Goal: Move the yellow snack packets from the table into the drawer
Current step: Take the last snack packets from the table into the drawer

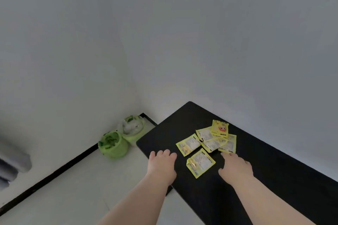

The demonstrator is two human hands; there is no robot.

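Packets, yellow, lie in a loose overlapping cluster on the black table. We see the left hand flat beside them, fingers relaxed. The right hand is spread and holds nothing, its fingertips at one packet's edge. Two green bins stand on the floor by the wall corner.

6 yellow pkts, 2 green bins, 2 hands.

Dim, even light, soft throughout, with wide-angle bending at the edges.
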